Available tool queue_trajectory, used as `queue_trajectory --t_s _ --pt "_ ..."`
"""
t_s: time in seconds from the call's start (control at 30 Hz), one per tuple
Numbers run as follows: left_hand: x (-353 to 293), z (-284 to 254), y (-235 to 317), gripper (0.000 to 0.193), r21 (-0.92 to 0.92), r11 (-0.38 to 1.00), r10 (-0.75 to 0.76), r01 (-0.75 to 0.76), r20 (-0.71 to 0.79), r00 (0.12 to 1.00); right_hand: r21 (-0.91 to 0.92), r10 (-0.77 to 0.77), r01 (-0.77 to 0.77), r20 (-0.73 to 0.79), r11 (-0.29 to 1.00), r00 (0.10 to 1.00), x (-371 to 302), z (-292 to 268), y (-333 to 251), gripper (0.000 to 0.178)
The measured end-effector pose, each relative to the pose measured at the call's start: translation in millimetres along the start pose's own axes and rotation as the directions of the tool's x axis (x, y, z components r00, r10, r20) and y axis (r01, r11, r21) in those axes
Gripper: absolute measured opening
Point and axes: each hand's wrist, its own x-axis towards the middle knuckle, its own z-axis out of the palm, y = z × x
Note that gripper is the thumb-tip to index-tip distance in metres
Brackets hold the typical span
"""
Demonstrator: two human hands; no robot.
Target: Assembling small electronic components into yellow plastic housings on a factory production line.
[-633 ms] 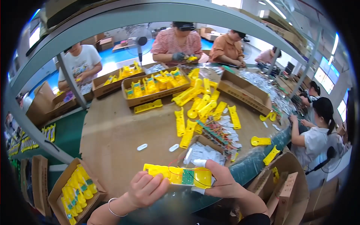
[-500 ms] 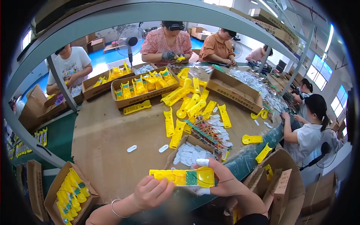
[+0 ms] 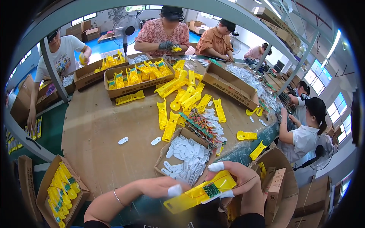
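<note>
A long yellow plastic shell [image 3: 190, 196] with a green circuit board [image 3: 211, 190] and a thin wire in it is tilted close to my body, its left end lower and blurred. My right hand [image 3: 245, 178] grips the shell's right end, white covers on its thumb and a fingertip. At the shell's upper left edge is my left hand [image 3: 161, 187], closed against it, a white-covered digit on the yellow plastic and the other fingers partly hidden. Just beyond stands an open carton [image 3: 160, 164] of small white oval plastic pieces [image 3: 188, 152].
Circuit boards with wires [image 3: 199, 127] and loose yellow shells [image 3: 171, 126] lie past the carton. Two white pieces [image 3: 123, 140] rest on the cardboard-covered table [image 3: 95, 159]. A box of wired shells [image 3: 42, 190] stands at left, cartons [image 3: 285, 190] at right. Several people work around the table.
The shell has gone from nearly level to sloping, its left end lower. My left hand has shifted from pinching at the shell's face to its upper edge. The whole view has shifted slightly.
</note>
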Motion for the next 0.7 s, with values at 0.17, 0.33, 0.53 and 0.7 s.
queue_trajectory --t_s 0.17,0.33,0.53,0.7 --pt "-34.2 2.1 9.7 0.023 0.117 0.956 -0.229 0.27 -0.28 0.932 0.136 0.1 -0.1 0.002 0.986 0.995 14.1 -4.0 10.9 0.069" --pt "-54.1 14.8 14.0 0.015 0.852 0.444 0.33 0.277 -0.443 0.833 0.031 0.251 -0.254 0.084 0.967 0.964 46.1 4.4 19.5 0.065" --pt "-92.9 66.9 72.5 0.04 0.786 0.618 0.321 0.03 -0.287 0.902 -0.239 0.067 -0.017 0.202 0.971 0.977 97.3 15.2 36.7 0.061" --pt "-109.8 28.0 19.0 0.05 0.094 0.995 0.08 -0.017 -0.735 0.673 -0.154 -0.047 0.124 0.426 0.98 0.903 134.1 32.5 37.1 0.068"
